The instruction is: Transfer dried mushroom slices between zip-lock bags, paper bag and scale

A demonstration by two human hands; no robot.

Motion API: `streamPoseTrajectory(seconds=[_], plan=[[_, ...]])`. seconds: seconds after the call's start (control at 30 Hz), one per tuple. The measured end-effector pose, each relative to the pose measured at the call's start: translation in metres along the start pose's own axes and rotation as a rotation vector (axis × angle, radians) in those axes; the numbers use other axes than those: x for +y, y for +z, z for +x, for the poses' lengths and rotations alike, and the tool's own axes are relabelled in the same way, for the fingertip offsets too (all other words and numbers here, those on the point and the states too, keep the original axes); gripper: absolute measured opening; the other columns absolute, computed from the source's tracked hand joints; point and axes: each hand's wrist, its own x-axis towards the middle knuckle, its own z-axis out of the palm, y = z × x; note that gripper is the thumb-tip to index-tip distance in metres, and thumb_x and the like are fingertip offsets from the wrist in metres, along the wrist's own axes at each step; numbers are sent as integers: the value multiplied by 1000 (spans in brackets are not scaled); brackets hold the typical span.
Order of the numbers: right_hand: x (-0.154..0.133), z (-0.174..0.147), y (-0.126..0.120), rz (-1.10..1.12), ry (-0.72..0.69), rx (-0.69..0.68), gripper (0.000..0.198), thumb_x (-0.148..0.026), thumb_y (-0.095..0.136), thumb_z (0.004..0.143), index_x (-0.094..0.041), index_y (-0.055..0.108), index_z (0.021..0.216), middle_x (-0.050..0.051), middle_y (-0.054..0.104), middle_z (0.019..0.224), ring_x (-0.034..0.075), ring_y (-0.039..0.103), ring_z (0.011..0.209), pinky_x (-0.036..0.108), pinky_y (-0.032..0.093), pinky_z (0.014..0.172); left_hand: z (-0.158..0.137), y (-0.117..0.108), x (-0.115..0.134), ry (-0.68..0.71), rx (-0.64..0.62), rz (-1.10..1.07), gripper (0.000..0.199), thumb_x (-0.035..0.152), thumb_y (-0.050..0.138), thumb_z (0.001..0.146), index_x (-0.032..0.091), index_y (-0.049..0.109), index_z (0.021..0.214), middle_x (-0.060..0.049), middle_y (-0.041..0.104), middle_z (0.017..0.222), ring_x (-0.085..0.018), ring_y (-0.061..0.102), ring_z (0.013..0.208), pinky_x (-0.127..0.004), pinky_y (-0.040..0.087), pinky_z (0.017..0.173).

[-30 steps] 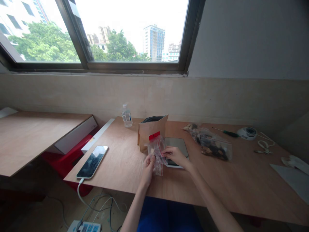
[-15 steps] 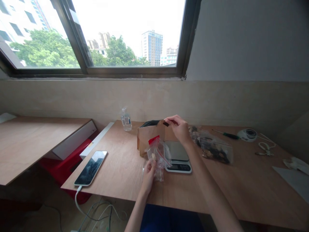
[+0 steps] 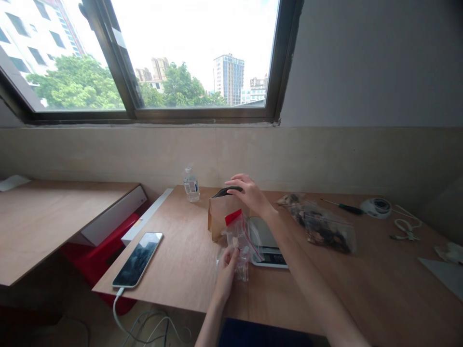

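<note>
My left hand [image 3: 227, 270] is closed on a clear zip-lock bag [image 3: 256, 250] with a red strip at its top. A small pale piece [image 3: 236, 242] shows at my fingertips; whether it is inside the bag I cannot tell. Just behind stands a brown paper bag [image 3: 217, 217], its dark mouth open upward. Over that mouth is my right hand [image 3: 251, 195], thumb and fingers apart, with nothing visible between them. My right forearm partly covers the kitchen scale [image 3: 265, 233] beside the paper bag. More clear plastic lies under my left hand.
A phone [image 3: 138, 260] on a cable lies at left, and a water bottle [image 3: 191, 185] stands behind. To the right are a clear bag of dark dried pieces [image 3: 325, 226], a screwdriver [image 3: 350, 208], a white dome camera [image 3: 376, 207] and a coiled cable [image 3: 407, 229].
My right hand has moved left over the paper bag's mouth, and its pinch has opened. The small dark piece it held is out of sight. My left hand still holds the zip-lock bag.
</note>
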Motion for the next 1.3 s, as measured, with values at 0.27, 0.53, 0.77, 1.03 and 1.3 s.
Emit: streamPoseTrajectory(seconds=[0.27,0.53,0.77,1.03,1.3], plan=[[-4,-116,-12,199,436,78,16,-22,47,85,-19,62,79,3,62,80,17,58,75,28,47,68,-1,4,3,122,-121,74,26,39,61,80,14,64,79,-2,62,73,-14,56,70,-23,44,67],[2,-148,9,440,591,-244,32,-42,58,81,-16,64,97,7,68,94,20,63,83,31,49,74,-8,25,18,277,-48,469,30,41,53,84,15,64,76,-1,59,67,-14,51,64,-22,38,59],[-5,-124,-20,475,545,-205,28,-42,59,80,-18,67,92,6,67,94,19,62,86,31,49,75,-17,13,37,255,37,407,29,43,55,82,16,66,88,-4,64,78,-17,57,73,-22,43,64],[-2,-15,-20,315,310,166,28,-41,56,83,-19,67,98,6,67,96,16,61,82,30,48,76,-28,-9,39,102,201,235,45,49,66,71,14,67,99,-9,68,94,-21,62,81,-25,49,66],[-22,-70,12,-8,298,296,29,-31,43,91,-23,57,115,9,55,115,22,47,112,43,33,100,-29,-10,37,77,180,204,42,46,68,70,15,65,99,-9,68,98,-22,62,92,-27,49,77]])
